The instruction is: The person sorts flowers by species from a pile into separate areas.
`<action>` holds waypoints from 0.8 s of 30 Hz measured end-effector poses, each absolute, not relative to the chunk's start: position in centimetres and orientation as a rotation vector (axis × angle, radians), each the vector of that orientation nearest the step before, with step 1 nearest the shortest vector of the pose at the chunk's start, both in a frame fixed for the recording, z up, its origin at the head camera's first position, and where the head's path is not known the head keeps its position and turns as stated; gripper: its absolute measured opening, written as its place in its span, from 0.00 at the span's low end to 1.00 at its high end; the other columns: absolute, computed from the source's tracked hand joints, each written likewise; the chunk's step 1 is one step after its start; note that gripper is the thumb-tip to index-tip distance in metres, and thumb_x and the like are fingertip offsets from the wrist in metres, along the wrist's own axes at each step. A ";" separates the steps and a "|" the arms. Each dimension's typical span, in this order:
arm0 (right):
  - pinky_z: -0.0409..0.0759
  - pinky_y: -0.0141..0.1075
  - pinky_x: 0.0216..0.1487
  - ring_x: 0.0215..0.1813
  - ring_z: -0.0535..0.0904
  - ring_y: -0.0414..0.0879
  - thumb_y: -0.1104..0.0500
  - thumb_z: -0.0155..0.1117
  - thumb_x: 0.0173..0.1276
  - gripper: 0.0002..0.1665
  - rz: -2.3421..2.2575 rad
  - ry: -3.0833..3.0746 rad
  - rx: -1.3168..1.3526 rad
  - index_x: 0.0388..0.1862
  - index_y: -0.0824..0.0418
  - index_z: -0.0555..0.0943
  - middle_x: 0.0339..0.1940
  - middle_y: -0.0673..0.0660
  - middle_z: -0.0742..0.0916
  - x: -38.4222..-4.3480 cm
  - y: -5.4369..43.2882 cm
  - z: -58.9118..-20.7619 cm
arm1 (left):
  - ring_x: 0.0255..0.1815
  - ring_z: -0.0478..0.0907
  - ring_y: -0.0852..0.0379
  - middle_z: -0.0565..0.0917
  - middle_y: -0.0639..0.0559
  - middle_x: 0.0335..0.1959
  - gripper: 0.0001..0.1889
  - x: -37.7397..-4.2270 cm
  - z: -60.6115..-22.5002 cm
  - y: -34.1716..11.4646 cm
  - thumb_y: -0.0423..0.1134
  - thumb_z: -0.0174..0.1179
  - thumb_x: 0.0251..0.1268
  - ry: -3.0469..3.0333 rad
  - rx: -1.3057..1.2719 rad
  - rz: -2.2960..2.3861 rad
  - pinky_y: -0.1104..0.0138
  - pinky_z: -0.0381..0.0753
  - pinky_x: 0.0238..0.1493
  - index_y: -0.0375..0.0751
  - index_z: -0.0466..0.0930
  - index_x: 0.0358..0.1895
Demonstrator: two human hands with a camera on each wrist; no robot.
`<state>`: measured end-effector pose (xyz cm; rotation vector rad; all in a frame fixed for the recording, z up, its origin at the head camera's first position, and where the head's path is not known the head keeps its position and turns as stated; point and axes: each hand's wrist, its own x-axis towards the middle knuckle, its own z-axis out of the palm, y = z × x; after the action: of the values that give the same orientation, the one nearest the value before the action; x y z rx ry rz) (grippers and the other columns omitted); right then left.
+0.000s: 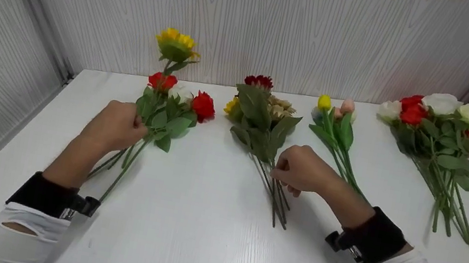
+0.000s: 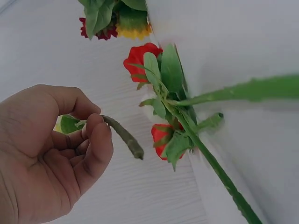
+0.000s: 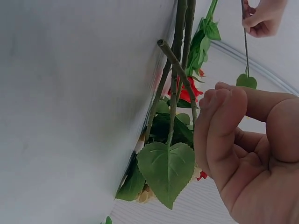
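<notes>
My left hand (image 1: 117,127) pinches the stem of a yellow sunflower (image 1: 176,45), whose head stands above a bunch of red and white roses (image 1: 203,107). In the left wrist view the cut end of that stem (image 2: 126,139) pokes out past the fingertips. My right hand (image 1: 305,170), fingers curled, is at the stems (image 1: 273,196) of the middle bunch, which has big green leaves (image 1: 256,106), a dark red flower (image 1: 258,81) and a beige one (image 1: 281,109). One stem (image 3: 180,67) passes behind its fingers in the right wrist view; whether they grip it is hidden.
A small bunch of tulips (image 1: 325,102) lies right of the middle bunch, its stems partly under my right forearm. Farther right lie red and white roses (image 1: 442,104). A grained panel (image 1: 253,24) closes the back of the white table (image 1: 186,239), with panels at both sides.
</notes>
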<state>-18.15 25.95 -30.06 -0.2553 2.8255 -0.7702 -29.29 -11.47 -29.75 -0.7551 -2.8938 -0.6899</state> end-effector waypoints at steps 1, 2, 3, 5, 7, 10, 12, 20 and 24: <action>0.84 0.41 0.24 0.16 0.80 0.43 0.59 0.63 0.71 0.13 -0.789 2.825 -0.272 0.30 0.66 0.85 0.18 0.57 0.85 -18.1 25.8 -30.0 | 0.18 0.56 0.60 0.58 0.58 0.12 0.15 -28.9 -29.7 -11.0 0.28 0.46 0.55 -2.878 -0.774 -0.696 0.67 0.59 0.19 0.47 0.60 0.14; 0.84 0.42 0.24 0.16 0.80 0.43 0.59 0.62 0.71 0.13 -0.806 2.823 -0.294 0.30 0.66 0.85 0.17 0.56 0.84 -18.0 25.7 -29.9 | 0.19 0.56 0.59 0.58 0.57 0.13 0.15 -28.6 -29.6 -10.6 0.28 0.47 0.55 -2.863 -0.793 -0.705 0.66 0.59 0.19 0.46 0.61 0.15; 0.84 0.42 0.24 0.16 0.80 0.43 0.59 0.63 0.71 0.12 -0.822 2.820 -0.315 0.31 0.66 0.85 0.16 0.55 0.84 -18.0 25.6 -29.9 | 0.19 0.57 0.59 0.59 0.57 0.13 0.14 -28.2 -29.5 -10.1 0.28 0.48 0.56 -2.853 -0.813 -0.710 0.66 0.60 0.20 0.45 0.62 0.15; 0.84 0.42 0.24 0.16 0.80 0.42 0.58 0.63 0.71 0.12 -0.846 2.809 -0.344 0.33 0.66 0.86 0.17 0.55 0.84 -17.8 25.2 -29.7 | 0.19 0.58 0.58 0.60 0.56 0.14 0.13 -27.3 -29.3 -9.1 0.28 0.49 0.57 -2.841 -0.843 -0.731 0.66 0.61 0.20 0.43 0.64 0.17; 0.84 0.42 0.25 0.17 0.80 0.43 0.59 0.64 0.71 0.11 -0.894 2.781 -0.367 0.36 0.66 0.86 0.18 0.55 0.84 -17.6 24.7 -29.5 | 0.20 0.60 0.58 0.63 0.54 0.14 0.11 -26.4 -29.2 -8.1 0.29 0.50 0.60 -2.834 -0.878 -0.743 0.67 0.63 0.20 0.41 0.68 0.20; 0.84 0.43 0.27 0.20 0.81 0.43 0.58 0.65 0.71 0.11 -0.995 2.701 -0.396 0.39 0.66 0.86 0.24 0.59 0.86 -17.1 23.8 -29.3 | 0.21 0.64 0.57 0.70 0.51 0.16 0.07 -24.7 -29.0 -6.6 0.30 0.52 0.61 -2.805 -0.949 -0.751 0.67 0.68 0.21 0.38 0.73 0.25; 0.85 0.43 0.28 0.21 0.82 0.44 0.59 0.65 0.70 0.11 -1.065 2.639 -0.426 0.41 0.66 0.86 0.27 0.63 0.86 -16.7 23.2 -29.2 | 0.22 0.68 0.57 0.75 0.50 0.20 0.05 -23.6 -28.9 -5.7 0.30 0.53 0.62 -2.771 -1.006 -0.755 0.67 0.71 0.23 0.37 0.76 0.28; 0.85 0.41 0.29 0.23 0.82 0.45 0.60 0.66 0.70 0.06 -1.267 2.524 -0.463 0.42 0.61 0.85 0.29 0.64 0.85 -15.2 21.4 -28.8 | 0.24 0.71 0.60 0.78 0.52 0.23 0.03 -20.1 -29.1 -3.3 0.30 0.58 0.61 -2.553 -1.222 -0.725 0.69 0.74 0.25 0.38 0.77 0.30; 0.86 0.43 0.29 0.24 0.81 0.46 0.61 0.67 0.69 0.08 -1.413 2.491 -0.463 0.45 0.61 0.84 0.30 0.61 0.85 -14.8 21.0 -28.7 | 0.24 0.69 0.62 0.77 0.53 0.22 0.03 -18.9 -29.3 -2.6 0.31 0.59 0.62 -2.483 -1.318 -0.739 0.72 0.73 0.24 0.39 0.77 0.31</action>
<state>-14.85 20.99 -28.71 -0.4627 2.4905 -1.4133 -18.90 -2.56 -29.28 -1.3178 -2.4832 -0.7390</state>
